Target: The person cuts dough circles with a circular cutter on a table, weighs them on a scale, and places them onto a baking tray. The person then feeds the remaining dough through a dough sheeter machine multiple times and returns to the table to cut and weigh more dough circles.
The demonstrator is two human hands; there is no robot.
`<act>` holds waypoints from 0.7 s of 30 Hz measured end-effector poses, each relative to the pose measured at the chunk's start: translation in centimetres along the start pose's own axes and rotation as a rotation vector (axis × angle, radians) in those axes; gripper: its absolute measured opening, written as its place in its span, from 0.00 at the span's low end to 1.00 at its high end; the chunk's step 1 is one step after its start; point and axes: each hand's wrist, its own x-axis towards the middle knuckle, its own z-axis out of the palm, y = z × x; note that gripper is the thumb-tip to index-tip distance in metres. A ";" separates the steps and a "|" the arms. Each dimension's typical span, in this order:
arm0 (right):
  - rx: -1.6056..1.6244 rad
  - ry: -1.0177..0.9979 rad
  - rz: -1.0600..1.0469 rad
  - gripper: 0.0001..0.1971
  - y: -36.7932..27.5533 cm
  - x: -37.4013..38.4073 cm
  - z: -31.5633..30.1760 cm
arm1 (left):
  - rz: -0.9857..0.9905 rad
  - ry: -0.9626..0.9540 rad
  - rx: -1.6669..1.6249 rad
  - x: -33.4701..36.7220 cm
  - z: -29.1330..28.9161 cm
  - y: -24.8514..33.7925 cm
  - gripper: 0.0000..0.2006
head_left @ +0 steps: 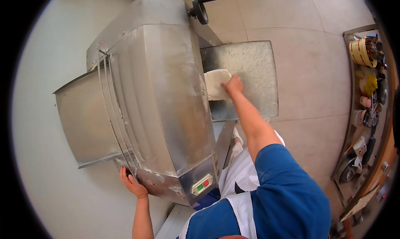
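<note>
A large steel dough sheeter (166, 84) fills the left and middle of the view. On its right side a pale, flat dough sheet (216, 84) extends out over the metal tray (256, 72). My right hand (234, 85) pinches the sheet's outer right edge; the sheet's left end disappears under the machine's housing. My left hand (134, 184) rests against the machine's near left corner, beside the bent wire guard (118, 122). Its fingers are apart and hold nothing.
A sloping metal feed plate (85, 116) juts out at the left. The control panel (202, 184) with a green and a red button faces me. A black crank wheel (201, 10) sticks out at the far end. Along the right, a shelf (349, 97) carries tubs and pans.
</note>
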 end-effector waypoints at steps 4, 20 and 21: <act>0.248 -0.406 -0.075 0.20 4.0 2.9 -1.1 | -0.024 -0.006 -0.014 -0.1 -0.2 -0.3 0.17; 0.164 -0.025 -0.018 0.23 3.5 2.1 -3.6 | -0.035 -0.007 -0.071 -0.8 -0.4 -2.2 0.21; 0.156 -0.024 -0.020 0.23 3.9 2.3 -3.2 | -0.041 -0.010 -0.076 -0.8 -0.3 -2.0 0.21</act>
